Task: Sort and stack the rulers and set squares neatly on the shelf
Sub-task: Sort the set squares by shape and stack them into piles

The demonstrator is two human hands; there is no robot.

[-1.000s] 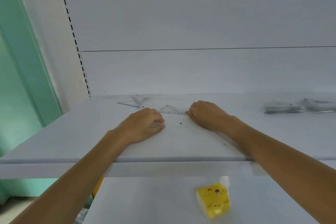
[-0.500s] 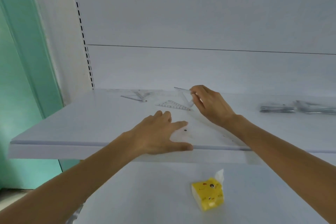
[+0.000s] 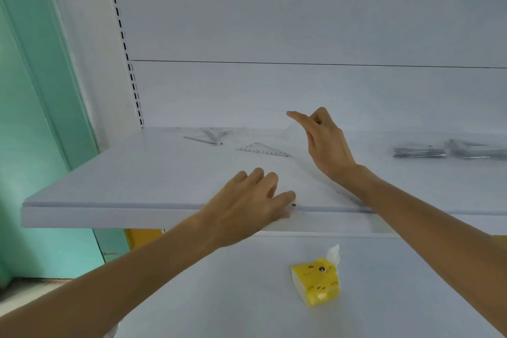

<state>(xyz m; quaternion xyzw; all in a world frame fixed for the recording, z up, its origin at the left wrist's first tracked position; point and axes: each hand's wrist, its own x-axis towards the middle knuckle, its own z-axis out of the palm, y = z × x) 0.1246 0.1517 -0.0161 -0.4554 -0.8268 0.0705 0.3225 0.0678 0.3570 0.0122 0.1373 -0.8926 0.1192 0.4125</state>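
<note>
You had bright, soft, even light over the white shelf (image 3: 131,173), flat and without hard glare. Only pale shadows lay under your left hand (image 3: 247,200) and beneath the shelf's front lip. Your right hand (image 3: 326,145) showed slight smear at the fingertips. The clear set square (image 3: 304,175) it pinched almost vanished against the white. The wide lens bowed the slotted upright (image 3: 123,35) near the left edge, and the wrapped bundles (image 3: 450,149) at far right looked soft.

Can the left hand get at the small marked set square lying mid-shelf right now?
Probably yes. The left hand rests at the front edge of the shelf; the set square lies flat just beyond it, with nothing I can see between. The right hand is raised off to the side.
</note>
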